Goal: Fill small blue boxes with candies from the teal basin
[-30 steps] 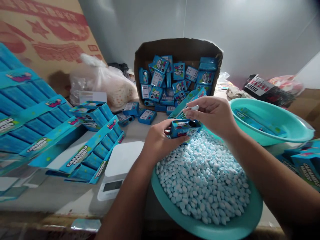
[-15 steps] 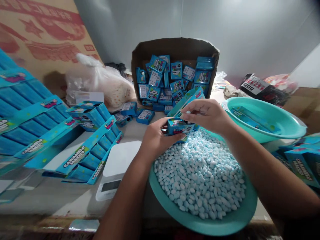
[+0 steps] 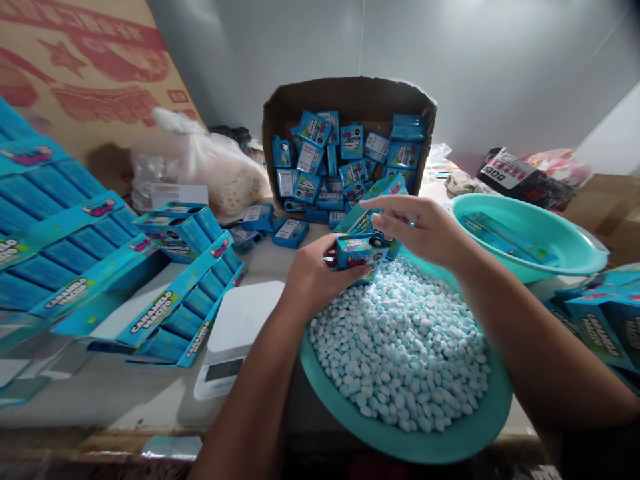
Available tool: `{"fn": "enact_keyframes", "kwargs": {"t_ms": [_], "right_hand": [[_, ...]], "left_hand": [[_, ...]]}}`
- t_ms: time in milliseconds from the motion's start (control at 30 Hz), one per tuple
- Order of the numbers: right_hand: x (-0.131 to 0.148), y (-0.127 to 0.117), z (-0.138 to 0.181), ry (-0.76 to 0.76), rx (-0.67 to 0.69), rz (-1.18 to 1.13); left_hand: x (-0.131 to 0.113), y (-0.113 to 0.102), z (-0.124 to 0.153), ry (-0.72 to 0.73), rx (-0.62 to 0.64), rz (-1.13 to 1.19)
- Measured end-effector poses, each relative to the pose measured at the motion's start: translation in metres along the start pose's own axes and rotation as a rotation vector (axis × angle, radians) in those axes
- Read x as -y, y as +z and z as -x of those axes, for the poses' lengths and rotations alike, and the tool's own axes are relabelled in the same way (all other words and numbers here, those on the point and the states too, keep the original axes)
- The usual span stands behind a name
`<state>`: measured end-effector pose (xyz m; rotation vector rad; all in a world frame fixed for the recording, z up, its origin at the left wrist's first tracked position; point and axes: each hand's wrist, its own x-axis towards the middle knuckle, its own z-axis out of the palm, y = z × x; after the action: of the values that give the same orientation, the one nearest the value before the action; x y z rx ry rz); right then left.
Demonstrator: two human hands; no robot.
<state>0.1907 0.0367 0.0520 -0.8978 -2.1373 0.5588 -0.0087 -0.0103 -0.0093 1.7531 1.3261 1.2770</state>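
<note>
At the bench's front edge, toward the right: teal basin (image 3: 425,450), heaped with pale blue and white candies (image 3: 405,347); its near rim lies close to that edge.
Left of basin: white scale (image 3: 245,317), pan bare, readout not legible.
Left hand (image 3: 317,277): closed around the small blue box (image 3: 360,252), thumb along the near side.
Small blue box: held over the basin's far-left part; longer visible side runs roughly left to right; round dark hole at the right end of its upper face.
Right hand (image 3: 425,230): thumb and forefinger parted, nothing visible between them; remaining fingers partly hidden.
Key relation: hole lies just below the right fingertips, apart from them; left hand touches the box, so is nearer; hole end faces the right hand.
Bench, left side: display trays (image 3: 170,307) of blue boxes.
Bench, right side: second teal basin (image 3: 575,247) with flat blue packaging (image 3: 505,237).
Bench, far edge: open carton (image 3: 350,93) of loose blue boxes, near the wall (image 3: 450,47).
</note>
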Motion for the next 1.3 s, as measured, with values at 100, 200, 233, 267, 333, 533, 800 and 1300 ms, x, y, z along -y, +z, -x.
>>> {"fn": "enact_keyframes", "kwargs": {"t_ms": [100,200,233,267,333,533,800,1300], "right_hand": [[0.003,-0.008,0.002,0.026,-0.038,0.031],[0.005,-0.015,0.001,0.072,0.025,0.009],[0.004,-0.017,0.001,0.099,0.074,0.042],[0.003,-0.018,0.001,0.133,0.134,0.095],[-0.001,-0.019,0.000,0.234,0.284,0.196],[-0.019,-0.027,-0.001,0.511,0.750,0.009],[-0.013,-0.018,0.003,0.425,0.886,0.497],[-0.033,-0.015,-0.003,0.304,0.591,0.362]], "left_hand": [[0.000,0.000,0.000,0.030,0.019,0.018],[0.002,-0.002,0.000,0.022,0.075,0.053],[0.002,-0.003,-0.001,0.002,0.107,0.064],[0.003,-0.005,-0.001,-0.019,0.137,0.069],[0.003,-0.007,-0.002,-0.052,0.176,0.064],[0.005,-0.006,-0.003,-0.104,0.226,0.165],[0.012,0.000,-0.003,-0.052,0.187,0.243],[0.012,0.002,-0.002,-0.005,0.093,0.159]]}}
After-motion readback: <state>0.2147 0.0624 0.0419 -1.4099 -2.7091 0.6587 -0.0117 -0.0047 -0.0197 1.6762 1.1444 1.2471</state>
